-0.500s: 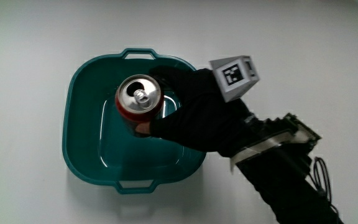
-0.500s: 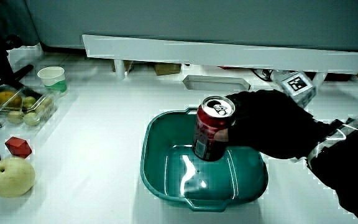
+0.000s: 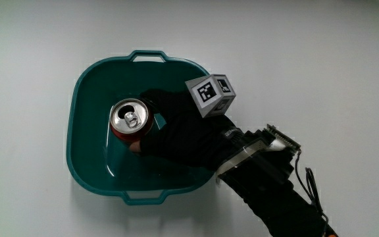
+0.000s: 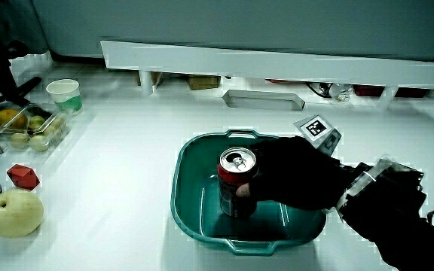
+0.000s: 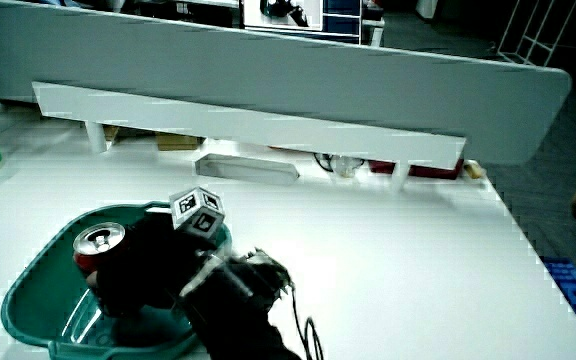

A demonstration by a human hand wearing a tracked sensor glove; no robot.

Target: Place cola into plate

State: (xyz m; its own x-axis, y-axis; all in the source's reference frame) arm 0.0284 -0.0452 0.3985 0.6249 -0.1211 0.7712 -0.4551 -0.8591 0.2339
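Observation:
A red cola can (image 3: 129,120) with a silver top stands upright inside the teal plate (image 3: 84,158), a deep dish with two handles. The gloved hand (image 3: 176,128) is wrapped around the can's side, fingers curled on it, with the patterned cube (image 3: 210,94) on its back. In both side views the can (image 4: 236,183) (image 5: 94,250) sits low within the plate (image 4: 194,218) (image 5: 28,305), and the hand (image 4: 292,177) (image 5: 143,270) reaches in over the plate's rim. The can's base is hidden by the plate wall and the glove.
In a side view a pale apple (image 4: 10,213), a small red block (image 4: 22,177), a clear box of fruit (image 4: 29,126) and a green-and-white cup (image 4: 64,95) lie at the table's edge, away from the plate. A low white partition (image 4: 277,66) runs along the table.
The hand has lowered the can deeper into the plate and moved it toward the plate's middle. The grasp has stayed the same.

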